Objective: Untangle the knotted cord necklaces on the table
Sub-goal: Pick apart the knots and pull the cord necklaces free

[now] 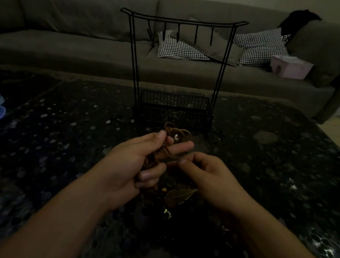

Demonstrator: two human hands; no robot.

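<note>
- The left hand [130,165] grips the cord bundle [161,149] before the wire stand [177,68]; the right hand [208,176] pinches a strand.
- The brown cords loop above the fingers; a leaf pendant [179,194] hangs below.

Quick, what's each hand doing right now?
Left hand: grips the tangled cord necklaces.
Right hand: pinches a cord strand from the tangle.

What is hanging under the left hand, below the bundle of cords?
Under the left hand, a leaf-shaped pendant and small beads hang from the cords. Lower pieces are too dark to identify; the palm hides the knot.
</note>
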